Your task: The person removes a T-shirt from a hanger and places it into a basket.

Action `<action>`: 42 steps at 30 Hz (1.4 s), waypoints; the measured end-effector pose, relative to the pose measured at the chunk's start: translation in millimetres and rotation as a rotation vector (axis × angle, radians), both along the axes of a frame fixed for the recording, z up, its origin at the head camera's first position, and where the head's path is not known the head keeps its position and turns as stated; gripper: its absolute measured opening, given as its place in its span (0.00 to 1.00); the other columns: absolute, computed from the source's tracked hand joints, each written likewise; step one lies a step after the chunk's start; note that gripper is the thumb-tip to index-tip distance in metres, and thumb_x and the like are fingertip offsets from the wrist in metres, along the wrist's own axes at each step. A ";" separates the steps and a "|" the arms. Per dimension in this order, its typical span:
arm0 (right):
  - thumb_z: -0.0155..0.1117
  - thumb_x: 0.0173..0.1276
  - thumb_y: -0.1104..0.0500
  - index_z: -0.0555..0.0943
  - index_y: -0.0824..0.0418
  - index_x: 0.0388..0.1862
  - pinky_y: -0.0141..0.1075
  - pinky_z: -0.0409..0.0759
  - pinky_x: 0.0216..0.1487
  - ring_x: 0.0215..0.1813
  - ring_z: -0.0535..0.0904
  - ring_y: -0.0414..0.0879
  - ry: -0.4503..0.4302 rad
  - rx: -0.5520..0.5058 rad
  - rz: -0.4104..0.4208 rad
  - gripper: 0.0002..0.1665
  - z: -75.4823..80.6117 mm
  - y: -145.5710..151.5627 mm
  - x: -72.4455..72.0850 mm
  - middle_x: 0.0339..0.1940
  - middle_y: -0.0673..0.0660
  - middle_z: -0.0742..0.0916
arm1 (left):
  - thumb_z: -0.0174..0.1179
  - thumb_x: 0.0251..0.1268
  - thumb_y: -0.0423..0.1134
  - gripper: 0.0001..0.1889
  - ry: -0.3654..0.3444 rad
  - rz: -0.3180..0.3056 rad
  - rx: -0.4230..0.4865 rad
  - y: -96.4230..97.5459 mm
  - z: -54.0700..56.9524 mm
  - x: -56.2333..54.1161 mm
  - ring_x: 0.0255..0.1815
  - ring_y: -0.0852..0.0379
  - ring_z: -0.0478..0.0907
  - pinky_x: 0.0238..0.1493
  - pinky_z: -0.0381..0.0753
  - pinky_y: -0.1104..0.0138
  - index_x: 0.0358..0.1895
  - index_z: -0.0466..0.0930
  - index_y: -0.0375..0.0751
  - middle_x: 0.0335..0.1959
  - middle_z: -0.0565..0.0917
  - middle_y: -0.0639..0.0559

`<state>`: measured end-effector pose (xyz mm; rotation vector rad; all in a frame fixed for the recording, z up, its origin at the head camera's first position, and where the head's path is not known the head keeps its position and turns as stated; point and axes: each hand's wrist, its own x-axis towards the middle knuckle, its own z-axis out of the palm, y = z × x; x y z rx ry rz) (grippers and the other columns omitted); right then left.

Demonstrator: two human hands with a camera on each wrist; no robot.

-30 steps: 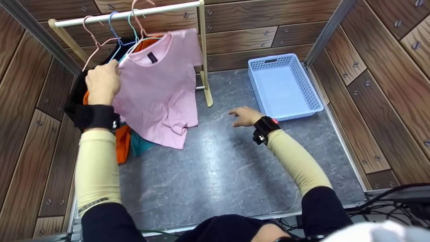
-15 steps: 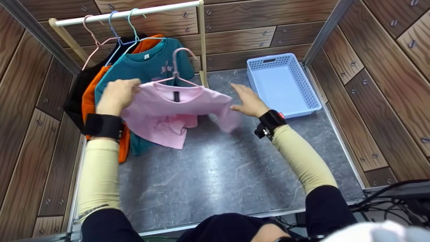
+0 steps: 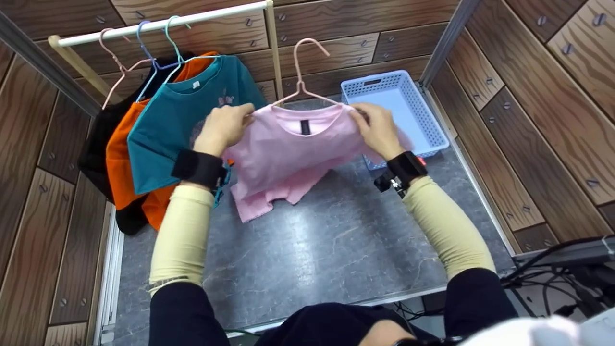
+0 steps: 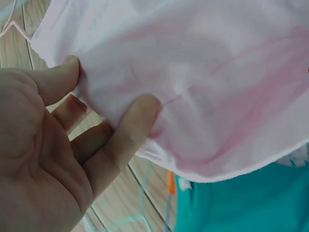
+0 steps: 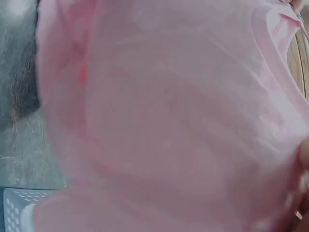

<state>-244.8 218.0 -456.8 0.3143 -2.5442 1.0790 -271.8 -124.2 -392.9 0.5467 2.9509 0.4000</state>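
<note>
A pink T-shirt (image 3: 302,149) hangs on a pink hanger (image 3: 301,87), whose hook points up, free of the rack. My left hand (image 3: 225,126) pinches the shirt's left shoulder, and in the left wrist view thumb and fingers (image 4: 137,116) press into the cloth. At the opposite shoulder, close beside the collar, my right hand (image 3: 378,129) grips the fabric. The lower part of the shirt falls in folds over the grey floor panel. Pink cloth (image 5: 169,106) fills most of the right wrist view, with only a bit of that hand at its right edge.
On the left stands a rack (image 3: 211,17) with several hangers, a teal shirt (image 3: 166,129), an orange garment (image 3: 125,139) and a black one (image 3: 96,154). A blue perforated basket (image 3: 435,137) sits behind my right hand. Wood-patterned walls enclose the space.
The pink shirt and its hanger have come off the rack and moved right, carried by my left hand. My right hand has moved up from near the basket and taken hold of the other shoulder.
</note>
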 end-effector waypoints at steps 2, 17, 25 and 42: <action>0.61 0.71 0.55 0.86 0.61 0.47 0.40 0.79 0.51 0.43 0.85 0.50 0.004 -0.045 -0.035 0.13 -0.7 5.2 -0.8 0.44 0.59 0.90 | 0.50 0.76 0.45 0.11 -0.012 -0.014 -0.004 6.9 0.1 0.5 0.40 0.40 0.78 0.46 0.80 0.50 0.49 0.77 0.46 0.44 0.84 0.40; 0.66 0.66 0.55 0.88 0.60 0.44 0.45 0.80 0.50 0.44 0.86 0.54 -0.056 -0.066 0.024 0.12 -7.0 -10.4 -1.7 0.43 0.60 0.90 | 0.50 0.75 0.47 0.14 0.004 -0.154 0.357 58.9 0.2 -3.7 0.35 0.54 0.82 0.40 0.81 0.61 0.48 0.82 0.45 0.36 0.86 0.49; 0.65 0.66 0.53 0.89 0.54 0.43 0.47 0.79 0.52 0.45 0.87 0.54 -0.062 0.105 0.015 0.11 -5.0 -4.0 -6.0 0.42 0.55 0.91 | 0.46 0.78 0.47 0.14 -0.013 -0.156 0.375 39.5 -10.4 -3.4 0.36 0.52 0.78 0.40 0.75 0.61 0.50 0.77 0.44 0.33 0.82 0.48; 0.63 0.69 0.55 0.89 0.55 0.42 0.51 0.80 0.47 0.44 0.86 0.58 -0.125 0.275 -0.087 0.10 -22.9 22.2 -12.9 0.42 0.58 0.90 | 0.47 0.77 0.45 0.14 -0.148 -0.172 0.378 -10.3 -10.3 4.2 0.40 0.50 0.74 0.45 0.74 0.62 0.51 0.75 0.40 0.33 0.73 0.46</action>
